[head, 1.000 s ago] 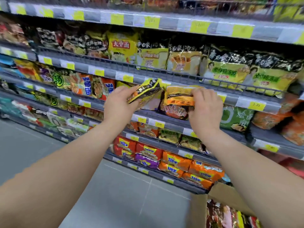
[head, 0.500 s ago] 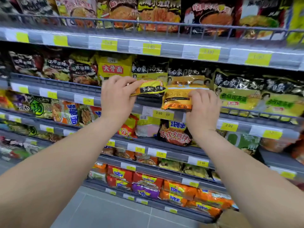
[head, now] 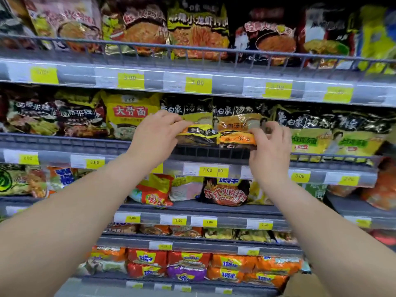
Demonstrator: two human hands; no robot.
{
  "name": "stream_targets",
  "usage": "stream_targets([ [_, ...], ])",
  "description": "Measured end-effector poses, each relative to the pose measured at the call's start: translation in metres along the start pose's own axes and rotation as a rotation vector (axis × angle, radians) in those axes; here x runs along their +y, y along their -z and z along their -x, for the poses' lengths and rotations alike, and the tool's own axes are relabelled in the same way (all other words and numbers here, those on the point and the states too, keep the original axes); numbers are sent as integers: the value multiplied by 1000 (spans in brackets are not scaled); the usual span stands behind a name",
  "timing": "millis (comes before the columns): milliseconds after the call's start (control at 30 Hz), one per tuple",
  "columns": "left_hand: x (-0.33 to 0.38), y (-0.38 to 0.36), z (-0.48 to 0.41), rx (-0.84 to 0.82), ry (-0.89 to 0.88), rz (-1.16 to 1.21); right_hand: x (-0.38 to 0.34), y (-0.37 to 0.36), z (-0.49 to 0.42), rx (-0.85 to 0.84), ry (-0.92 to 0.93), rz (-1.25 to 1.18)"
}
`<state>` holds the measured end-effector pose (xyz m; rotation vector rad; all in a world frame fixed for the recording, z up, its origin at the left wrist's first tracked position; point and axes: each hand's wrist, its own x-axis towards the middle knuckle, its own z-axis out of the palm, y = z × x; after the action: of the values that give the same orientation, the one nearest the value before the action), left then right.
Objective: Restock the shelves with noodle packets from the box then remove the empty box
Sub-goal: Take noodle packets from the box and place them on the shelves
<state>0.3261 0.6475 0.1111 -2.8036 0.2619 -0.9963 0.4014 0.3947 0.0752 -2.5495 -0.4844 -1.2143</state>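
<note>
Above the shelf rail [head: 214, 152], left packet [head: 197, 136] just beside right packet [head: 236, 138], before the standing packets [head: 186, 108].

Grey store shelving [head: 64, 144], wire rails [head: 192, 47] — yellow price tags [head: 198, 85]

Yellow price tags on shelf rails read "3.00": upper-rail tag [head: 197, 83], middle-rail tag [head: 94, 162], centre tag [head: 207, 169], right tag [head: 299, 176], lower-rail tag [head: 209, 222]. Yellow packet [head: 130, 123]: red band, "大骨面". Black-topped packet [head: 300, 123]: white "白象". Top-shelf packet [head: 197, 28]: "小龙虾". Dark packet [head: 225, 195]: "火鸡". Print on held black-yellow packet [head: 199, 136] and held orange packet [head: 235, 139] blurred, unreadable.
</note>
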Motion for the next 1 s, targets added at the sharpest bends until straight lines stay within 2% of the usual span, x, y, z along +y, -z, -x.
stream_targets([
  [100,-8,14,-20,-98,-38,-4,-3,5,-15,-36,-14,27],
  [200,-11,19,-32,-321,-33,-27,-3,10,-22,-136,27,-9],
  [300,-5,17,-39,-371,-1,-91,-5,11,-23,-178,-4,26],
  [367,-3,11,-39,-258,32,-163,-9,8,-19,-97,-32,115],
  [467,0,-8,-23,228,-88,-210,-20,-1,-5,95,-167,120],
  [500,1,-16,-16,325,-127,-208,-24,-5,0,134,-162,93],
  [533,2,-25,-10,343,-157,-222,-27,-9,4,140,-125,66],
  [600,8,-37,0,251,-130,-234,-31,-19,10,57,-64,28],
  [733,11,-51,4,-17,126,-125,-35,-31,-1,-231,-59,52],
  [800,11,-53,2,-79,188,-35,-33,-37,-9,-357,-21,21],
  [1000,2,-55,4,-165,149,108,-28,-37,-14,-343,-33,7],
])
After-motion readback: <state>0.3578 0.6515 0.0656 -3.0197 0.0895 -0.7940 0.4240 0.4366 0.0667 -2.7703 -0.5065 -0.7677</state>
